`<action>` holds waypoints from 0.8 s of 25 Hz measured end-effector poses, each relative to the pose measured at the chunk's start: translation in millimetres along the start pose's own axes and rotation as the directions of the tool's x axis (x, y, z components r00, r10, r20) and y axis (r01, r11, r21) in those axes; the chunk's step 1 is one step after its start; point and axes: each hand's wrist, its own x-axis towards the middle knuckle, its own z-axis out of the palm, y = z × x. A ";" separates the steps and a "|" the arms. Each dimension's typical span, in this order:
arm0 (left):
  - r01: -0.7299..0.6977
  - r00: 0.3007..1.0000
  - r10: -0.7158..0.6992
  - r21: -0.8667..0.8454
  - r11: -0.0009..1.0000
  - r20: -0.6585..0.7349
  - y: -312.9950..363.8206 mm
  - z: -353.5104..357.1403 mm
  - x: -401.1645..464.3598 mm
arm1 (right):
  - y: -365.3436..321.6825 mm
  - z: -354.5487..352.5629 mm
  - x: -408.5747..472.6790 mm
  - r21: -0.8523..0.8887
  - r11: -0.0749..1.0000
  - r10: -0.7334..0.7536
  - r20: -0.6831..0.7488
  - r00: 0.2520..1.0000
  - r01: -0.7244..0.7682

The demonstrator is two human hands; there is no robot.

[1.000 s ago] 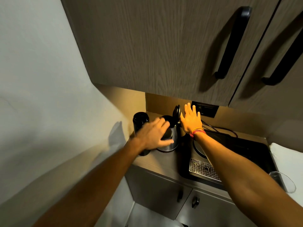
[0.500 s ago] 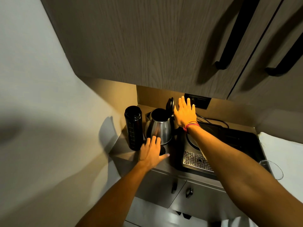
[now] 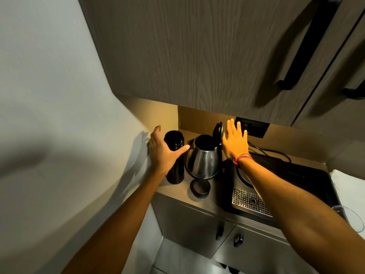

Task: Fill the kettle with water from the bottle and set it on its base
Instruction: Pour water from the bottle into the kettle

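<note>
A steel kettle (image 3: 203, 161) stands on the counter with its black lid (image 3: 218, 133) tipped up and its mouth open. Just left of it stands a tall black bottle (image 3: 173, 139) with no cap on. Its round black cap (image 3: 200, 188) lies on the counter in front of the kettle. My left hand (image 3: 163, 153) is spread open in front of the bottle's upper part, thumb pointing toward the kettle, not closed on it. My right hand (image 3: 235, 141) is flat and open against the back of the raised lid.
A black tray (image 3: 308, 180) with a round plate and a perforated metal drain grid (image 3: 250, 202) fills the counter's right. A cable (image 3: 272, 152) runs to a wall socket (image 3: 254, 127). Wall cupboards (image 3: 197, 56) hang low overhead. A wall bounds the left. A glass (image 3: 349, 216) sits at far right.
My left hand has left the kettle, dropped to the counter's front where the cap lies, then risen to the bottle. My right hand has stayed at the raised lid.
</note>
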 end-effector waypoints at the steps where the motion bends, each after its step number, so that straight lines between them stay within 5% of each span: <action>1: 0.152 0.984 -0.131 -0.185 0.971 0.121 -3.9 2.1 1.8 | -0.2 -0.7 0.4 0.004 1.000 0.002 -0.001 1.000 -0.002; 3: 0.316 0.928 -0.224 -0.309 0.897 0.297 -13.3 9.3 0.5 | -0.5 -1.9 -0.2 -0.009 1.000 0.006 0.017 1.000 -0.006; 6: 0.348 0.920 -0.267 -0.287 0.892 0.287 -26.0 22.3 -7.5 | 1.9 -0.6 -1.1 -0.139 0.990 -0.022 0.074 0.997 0.032; 12: 0.271 0.957 -0.227 -0.277 0.922 0.181 -22.3 30.9 -14.6 | 1.9 -2.7 0.8 -0.080 0.996 0.045 0.127 0.991 -0.035; 20: 0.148 0.964 -0.113 -0.130 0.980 0.242 -9.9 31.4 -9.1 | 1.4 -5.3 -4.7 -0.034 0.997 0.077 0.143 0.987 -0.073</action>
